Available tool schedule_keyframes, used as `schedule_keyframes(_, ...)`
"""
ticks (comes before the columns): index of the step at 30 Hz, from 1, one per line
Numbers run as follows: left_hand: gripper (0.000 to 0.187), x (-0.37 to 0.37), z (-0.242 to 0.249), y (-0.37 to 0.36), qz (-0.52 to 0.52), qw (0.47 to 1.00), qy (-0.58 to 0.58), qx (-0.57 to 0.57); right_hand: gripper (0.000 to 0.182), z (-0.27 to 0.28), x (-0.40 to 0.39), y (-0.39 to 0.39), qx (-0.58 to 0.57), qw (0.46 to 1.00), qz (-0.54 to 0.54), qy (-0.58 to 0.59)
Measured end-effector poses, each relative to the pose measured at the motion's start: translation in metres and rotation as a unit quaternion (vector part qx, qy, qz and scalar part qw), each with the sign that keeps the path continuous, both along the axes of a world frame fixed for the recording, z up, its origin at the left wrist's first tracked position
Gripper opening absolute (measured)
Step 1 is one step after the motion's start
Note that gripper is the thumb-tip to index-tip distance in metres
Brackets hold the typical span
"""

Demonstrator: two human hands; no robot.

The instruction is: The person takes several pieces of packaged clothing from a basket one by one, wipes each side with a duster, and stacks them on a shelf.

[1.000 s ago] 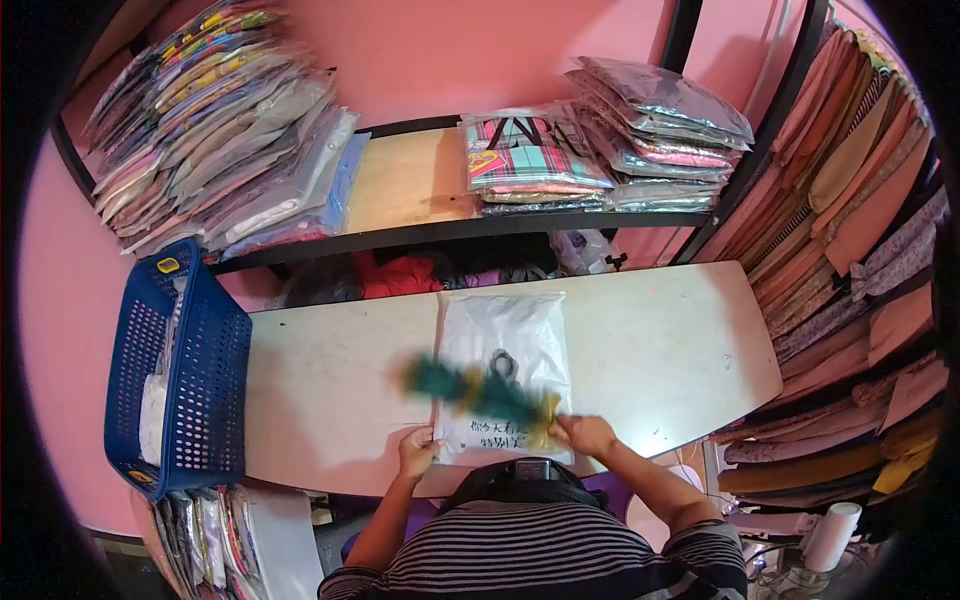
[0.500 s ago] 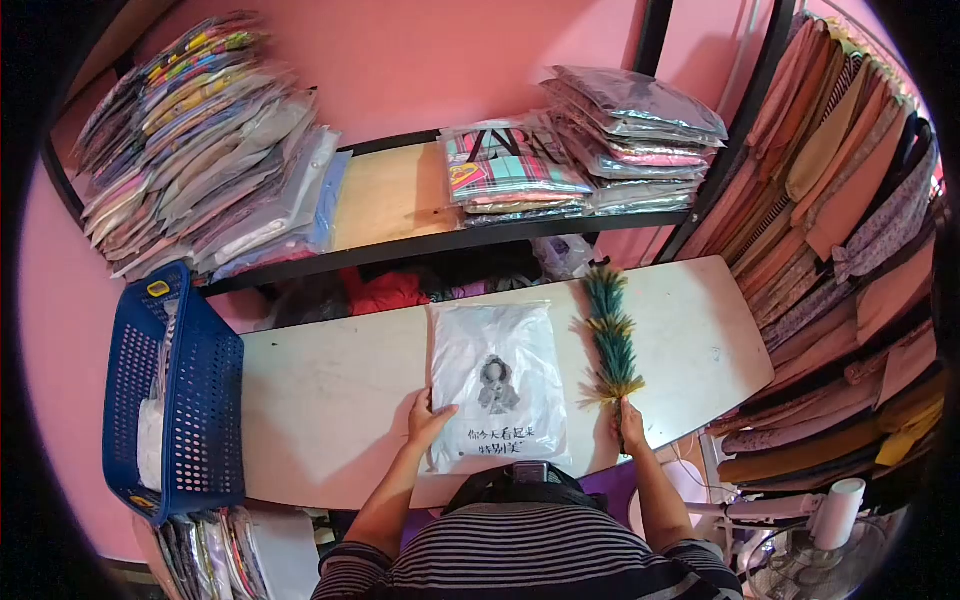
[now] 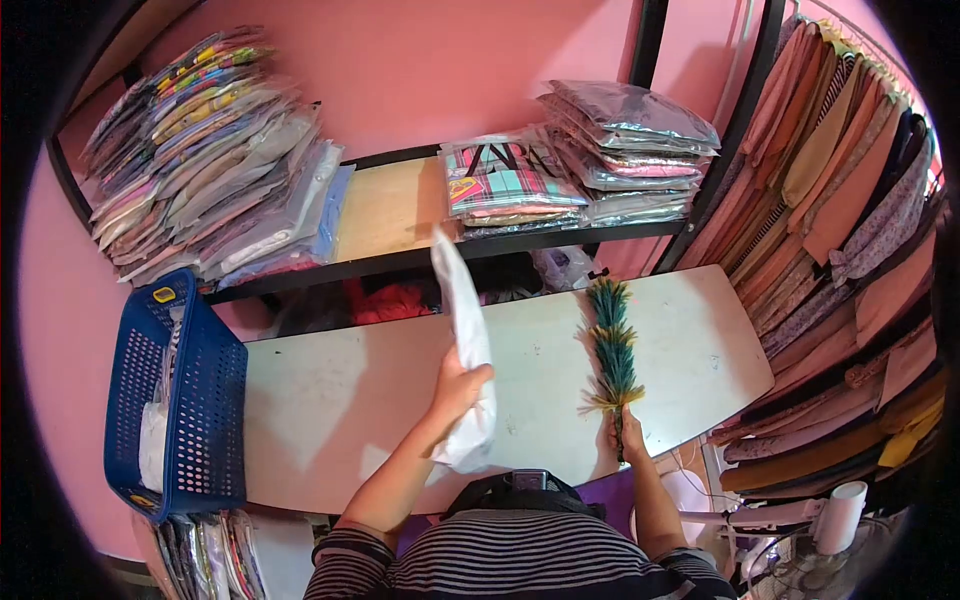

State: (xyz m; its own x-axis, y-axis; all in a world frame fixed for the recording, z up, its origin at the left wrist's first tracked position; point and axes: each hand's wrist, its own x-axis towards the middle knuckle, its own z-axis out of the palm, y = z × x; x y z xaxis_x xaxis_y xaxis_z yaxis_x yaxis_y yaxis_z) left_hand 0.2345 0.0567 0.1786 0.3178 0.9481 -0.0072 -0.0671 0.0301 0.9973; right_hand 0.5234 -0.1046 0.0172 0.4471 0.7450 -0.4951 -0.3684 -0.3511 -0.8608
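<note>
My left hand grips the white plastic-wrapped package by its side. The package is raised off the white table and turned edge-on, so its printed face is hidden. My right hand is closed round the lower end of a green and yellow tinsel-like duster, which points away from me over the right part of the table.
A blue basket holding white items stands at the table's left end. Behind, a shelf bears stacks of bagged garments. Clothes hang along the right side. A white fan is at the lower right.
My left hand has lifted the package off the table and turned it from lying flat to edge-on. My right hand and the duster have hardly moved.
</note>
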Motion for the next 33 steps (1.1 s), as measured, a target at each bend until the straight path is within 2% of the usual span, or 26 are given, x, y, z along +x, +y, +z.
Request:
schedule_keyframes(2,0.046,0.024,0.019,-0.021,0.031,0.998,0.039,0.031,0.046,-0.001,0.001,-0.001,0.013,1.000,0.011,0.009)
schedule_keyframes(3,0.057,0.033,0.012,-0.029,0.015,0.981,0.123,0.148,0.046,-0.001,0.001,-0.001,0.028,0.999,0.019,0.016)
schedule_keyframes(4,0.068,0.042,-0.006,-0.032,0.008,0.950,0.116,0.289,0.046,-0.001,0.000,0.000,0.027,0.999,0.023,0.016)
schedule_keyframes(5,0.074,0.039,-0.024,-0.040,-0.207,0.976,0.070,-0.026,0.045,-0.001,0.000,0.001,0.023,0.999,0.023,0.004)
schedule_keyframes(6,0.067,0.038,-0.054,-0.043,-0.284,0.957,0.039,-0.042,0.045,-0.002,0.001,0.000,0.018,1.000,0.021,-0.008)
schedule_keyframes(7,0.063,0.032,-0.073,-0.047,-0.255,0.963,0.082,0.009,0.045,-0.007,0.001,-0.001,0.017,1.000,0.024,-0.010)
schedule_keyframes(8,0.060,0.022,-0.086,-0.052,-0.226,0.964,0.126,0.059,0.044,-0.022,0.002,-0.002,0.022,0.993,0.029,-0.110)
schedule_keyframes(9,0.056,0.006,-0.092,-0.057,-0.109,0.959,0.209,0.161,0.043,-0.031,0.004,-0.003,0.028,0.977,0.033,-0.208)
schedule_keyframes(10,0.051,-0.013,-0.099,-0.061,0.010,0.923,0.286,0.258,0.043,-0.027,0.001,-0.004,0.026,0.977,0.032,-0.207)
schedule_keyframes(12,0.045,-0.058,-0.149,-0.065,0.192,0.830,0.470,0.231,0.036,0.009,-0.026,-0.005,0.065,0.917,0.087,-0.384)
schedule_keyframes(13,0.040,-0.077,-0.173,-0.072,0.216,0.838,0.458,0.201,0.026,0.017,-0.034,-0.005,0.036,0.879,0.144,-0.453)
schedule_keyframes(14,0.035,-0.090,-0.186,-0.079,0.241,0.845,0.446,0.170,0.025,0.029,-0.044,-0.006,-0.010,0.821,0.239,-0.518)
schedule_keyframes(15,0.035,-0.099,-0.188,-0.082,0.236,0.845,0.449,0.168,0.027,0.034,-0.053,-0.003,0.033,0.768,0.310,-0.560)
schedule_keyframes(16,0.030,-0.106,-0.189,-0.084,0.176,0.911,0.367,0.067,0.030,0.037,-0.060,0.000,0.076,0.704,0.377,-0.596)
schedule_keyframes(17,0.026,-0.112,-0.189,-0.086,0.112,0.954,0.277,-0.036,0.030,0.038,-0.062,0.005,0.074,0.707,0.377,-0.594)
schedule_keyframes(19,0.022,-0.122,-0.203,-0.082,0.096,0.965,0.242,-0.032,0.036,0.035,-0.063,0.019,0.052,0.631,0.436,-0.639)
schedule_keyframes(21,0.017,-0.122,-0.201,-0.082,0.083,0.981,0.167,-0.048,0.035,0.036,-0.054,0.036,0.006,0.678,0.372,-0.634)
schedule_keyframes(23,0.017,-0.127,-0.214,-0.082,0.078,0.981,0.170,-0.059,0.036,0.045,-0.051,0.047,-0.032,0.703,0.345,-0.621)
schedule_keyframes(26,0.016,-0.127,-0.213,-0.090,0.065,0.982,0.145,-0.101,0.036,0.030,-0.053,0.035,0.009,0.681,0.416,-0.603)
schedule_keyframes(28,0.016,-0.120,-0.206,-0.096,0.058,0.983,0.113,-0.131,0.039,0.029,-0.057,0.016,0.072,0.621,0.491,-0.607)
schedule_keyframes(30,0.017,-0.111,-0.203,-0.100,0.119,0.986,0.111,0.039,0.037,0.042,-0.059,0.005,0.081,0.614,0.486,-0.616)
schedule_keyframes(31,0.019,-0.125,-0.203,-0.099,0.015,0.966,0.244,-0.080,0.033,0.039,-0.055,0.004,0.068,0.623,0.449,-0.636)
schedule_keyframes(32,0.019,-0.125,-0.205,-0.099,0.015,0.967,0.242,-0.080,0.033,0.033,-0.050,0.004,0.067,0.622,0.449,-0.638)
schedule_keyframes(33,0.021,-0.121,-0.188,-0.098,0.011,0.974,0.199,-0.111,0.032,0.026,-0.045,0.006,0.017,0.659,0.381,-0.648)
